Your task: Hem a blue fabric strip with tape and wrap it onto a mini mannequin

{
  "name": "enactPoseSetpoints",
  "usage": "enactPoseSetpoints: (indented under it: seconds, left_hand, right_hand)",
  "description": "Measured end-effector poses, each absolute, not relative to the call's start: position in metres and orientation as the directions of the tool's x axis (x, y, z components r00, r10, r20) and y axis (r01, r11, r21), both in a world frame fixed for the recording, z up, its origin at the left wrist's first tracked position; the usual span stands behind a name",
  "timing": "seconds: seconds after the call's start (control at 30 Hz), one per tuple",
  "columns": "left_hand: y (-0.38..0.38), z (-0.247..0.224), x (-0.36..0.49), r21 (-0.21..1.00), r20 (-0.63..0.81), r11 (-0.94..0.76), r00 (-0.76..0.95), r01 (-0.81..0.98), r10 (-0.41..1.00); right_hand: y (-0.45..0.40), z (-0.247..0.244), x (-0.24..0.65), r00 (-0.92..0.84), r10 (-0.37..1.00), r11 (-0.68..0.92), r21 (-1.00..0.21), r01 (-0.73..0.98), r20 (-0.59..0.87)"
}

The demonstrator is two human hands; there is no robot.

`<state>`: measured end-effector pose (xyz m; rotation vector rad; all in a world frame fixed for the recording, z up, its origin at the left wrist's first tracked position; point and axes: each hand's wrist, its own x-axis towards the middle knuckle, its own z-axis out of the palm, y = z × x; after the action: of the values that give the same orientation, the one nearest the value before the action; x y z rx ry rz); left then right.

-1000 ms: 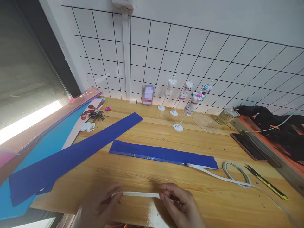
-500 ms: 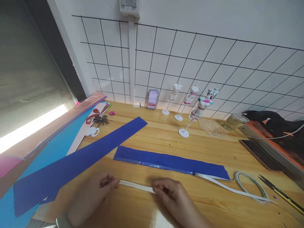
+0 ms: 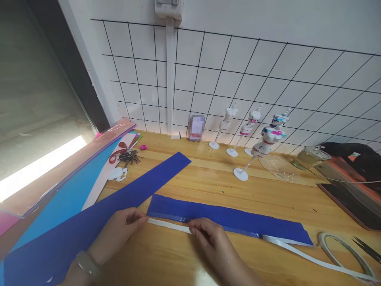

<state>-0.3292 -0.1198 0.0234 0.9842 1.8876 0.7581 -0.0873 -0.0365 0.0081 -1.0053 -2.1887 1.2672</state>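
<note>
A short white strip (image 3: 169, 225), apparently double-sided tape, is stretched between my two hands. My left hand (image 3: 126, 226) pinches its left end between thumb and fingers. At the other end, my right hand (image 3: 210, 240) is closed on it the same way. Just beyond the hands lies a blue strip of paper or fabric (image 3: 226, 214), with shiny tape along its near edge. From its right end a white tape tail (image 3: 309, 256) runs to a tape roll (image 3: 347, 252) at the lower right. A longer blue strip (image 3: 119, 198) slants under my left forearm.
Coloured sheets (image 3: 65, 198) lie at the left, with keys (image 3: 129, 155) and a white earbud case (image 3: 116, 173) beside them. Several small dress-form stands (image 3: 240, 174) stand near the wall grid. At right are a glass jar (image 3: 311, 157), a dark tablet-like slab (image 3: 351, 206) and tweezers (image 3: 367, 248).
Both hands have moved slightly away from me with the white strip, up to the near edge of the shorter blue strip. The camera view has shifted, moving objects on the right outward.
</note>
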Motion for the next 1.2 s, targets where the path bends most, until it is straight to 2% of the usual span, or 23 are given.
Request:
enactPoseSetpoints:
  seconds: [0.23,0.5,0.8,1.2]
  left_hand:
    - [-0.117,0.013,-0.337,0.801,-0.383,0.476,-0.301,0.363,0.873]
    - [-0.108,0.011,-0.334,0.765,-0.422,0.559,-0.407,0.320,0.810]
    - [-0.110,0.013,-0.332,0.761,-0.406,0.533,-0.369,0.371,0.836]
    - [-0.103,0.016,-0.325,0.677,-0.425,0.607,-0.452,0.416,0.784]
  right_hand:
    - [-0.033,0.005,-0.092,-0.650,0.759,0.383,-0.830,0.406,0.033]
    - [-0.032,0.003,-0.091,-0.651,0.757,0.443,-0.777,0.447,0.057]
    - [-0.037,-0.003,-0.085,-0.676,0.722,0.550,-0.717,0.429,0.150]
    - [-0.027,-0.011,-0.082,-0.693,0.708,0.561,-0.705,0.434,0.136]
